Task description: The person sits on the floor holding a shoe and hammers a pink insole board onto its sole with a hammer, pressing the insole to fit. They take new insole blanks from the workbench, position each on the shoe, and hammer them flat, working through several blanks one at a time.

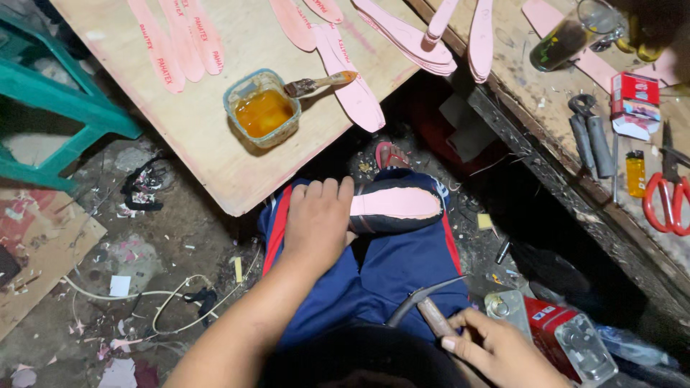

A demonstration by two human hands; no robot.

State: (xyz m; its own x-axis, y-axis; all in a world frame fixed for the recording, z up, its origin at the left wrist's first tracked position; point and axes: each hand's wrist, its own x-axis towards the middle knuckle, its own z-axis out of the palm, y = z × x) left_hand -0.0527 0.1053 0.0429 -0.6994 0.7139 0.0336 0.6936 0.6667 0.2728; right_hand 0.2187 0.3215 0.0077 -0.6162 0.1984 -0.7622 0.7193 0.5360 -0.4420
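From above, looking down over the person's lap, the left hand (316, 219) lies flat, fingers together, pressed over the heel end of a dark shoe upper on its form (394, 206), which rests across the knees in blue shorts; it holds the piece down rather than gripping it. A pink insole (395, 203) already sits on the upturned bottom of that shoe, just past the fingertips, and the dark upper looks wrapped around its edge, though how firmly it is fixed I cannot tell. The right hand (496, 352) is low and near the body, closed around the wooden handle of a curved metal tool (424, 302), pincers or a lasting hammer by the look of it, whose head points toward the shoe but stands apart from it. Beyond the left hand, on a plywood board (215, 144), a small tub of amber glue (262, 109) has a brush (316, 83) resting on its rim, and several more pink insoles (176, 39) lie loose, not yet joined to anything. Off past the right hand, a workbench carries red-handled scissors (668, 197). So one shoe looks partly assembled, with many soles left.
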